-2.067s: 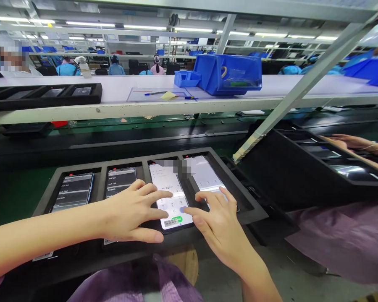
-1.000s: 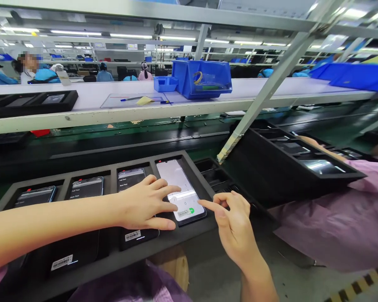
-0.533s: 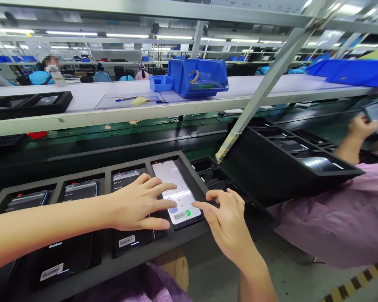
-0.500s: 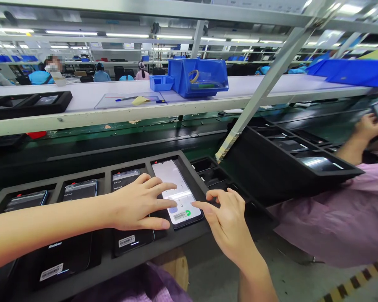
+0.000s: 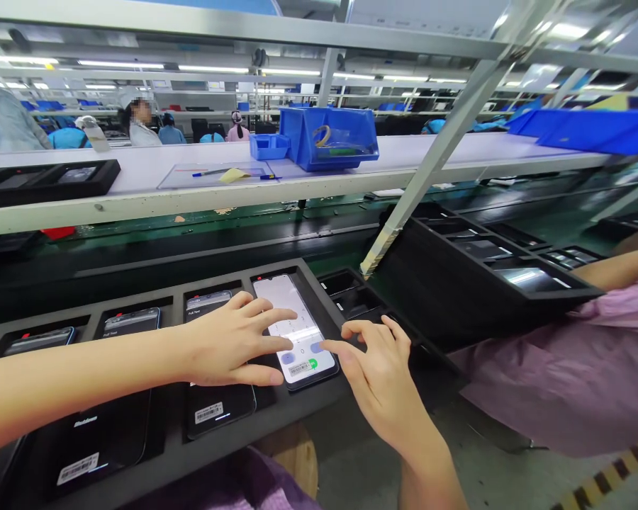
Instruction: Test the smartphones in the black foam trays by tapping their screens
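A smartphone (image 5: 281, 301) with a white dial pad on its lit screen lies in the rightmost slot of a black foam tray (image 5: 319, 301). My left hand (image 5: 239, 340) spreads its fingers over that phone's left side, a fingertip at the lower left key. From the right, my right hand (image 5: 377, 361) points its index finger at the lower right key, its other fingers loosely bent. Neither hand grips anything. Under my left wrist and forearm lie more phones with dark menu screens, one phone (image 5: 220, 404) bearing a barcode label; the forearm hides parts of them.
A slanted metal post (image 5: 436, 163) rises beyond my right hand. Black trays of phones (image 5: 532, 276) are stacked to the right, near a co-worker's arm (image 5: 622, 269). On the shelf ahead stand blue bins (image 5: 327, 138), pens and a yellow note. Several people sit farther back.
A purple highlight now also shows at the lower right key, under my right index finger. My hands stay nearly in place. The co-worker's hand and phone at right have left view.
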### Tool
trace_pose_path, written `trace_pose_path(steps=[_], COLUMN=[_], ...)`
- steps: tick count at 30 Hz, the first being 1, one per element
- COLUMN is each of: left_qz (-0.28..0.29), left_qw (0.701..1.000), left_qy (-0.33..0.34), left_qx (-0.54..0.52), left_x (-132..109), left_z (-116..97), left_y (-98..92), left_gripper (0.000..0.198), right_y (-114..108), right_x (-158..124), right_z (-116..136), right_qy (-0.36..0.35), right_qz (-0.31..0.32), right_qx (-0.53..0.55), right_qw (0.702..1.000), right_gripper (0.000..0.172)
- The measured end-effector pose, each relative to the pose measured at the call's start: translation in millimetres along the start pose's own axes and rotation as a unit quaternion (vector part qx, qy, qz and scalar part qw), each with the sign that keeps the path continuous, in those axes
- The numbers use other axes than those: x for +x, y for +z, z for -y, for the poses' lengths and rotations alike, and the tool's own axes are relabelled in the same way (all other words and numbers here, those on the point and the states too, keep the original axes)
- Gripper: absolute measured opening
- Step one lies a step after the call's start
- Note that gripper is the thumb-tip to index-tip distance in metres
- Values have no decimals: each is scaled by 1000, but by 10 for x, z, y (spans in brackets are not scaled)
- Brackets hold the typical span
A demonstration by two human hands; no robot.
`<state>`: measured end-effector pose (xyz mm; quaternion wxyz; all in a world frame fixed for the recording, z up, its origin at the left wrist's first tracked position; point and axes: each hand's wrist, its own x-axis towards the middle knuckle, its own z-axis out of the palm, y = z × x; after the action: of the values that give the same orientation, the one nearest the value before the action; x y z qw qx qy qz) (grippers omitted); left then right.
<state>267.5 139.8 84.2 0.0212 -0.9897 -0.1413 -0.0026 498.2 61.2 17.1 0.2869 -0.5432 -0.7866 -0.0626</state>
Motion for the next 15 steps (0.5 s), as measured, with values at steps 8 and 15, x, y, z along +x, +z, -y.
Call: trace_pose_path(steps=[8,15], left_qz=[-1,9], left_qw=[1000,1000], left_qy=[-1,-2], left_qx=[18,28], left_x=[-5,-16], left_z=[44,45], left_y=[19,32], left_gripper=[51,47], right_y=[-17,-50], right_x=[102,62], right_z=[137,98], right_qy=[9,8], right_qz=[44,12], right_qx=[13,3], right_qw=[999,1000], right_gripper=[34,40])
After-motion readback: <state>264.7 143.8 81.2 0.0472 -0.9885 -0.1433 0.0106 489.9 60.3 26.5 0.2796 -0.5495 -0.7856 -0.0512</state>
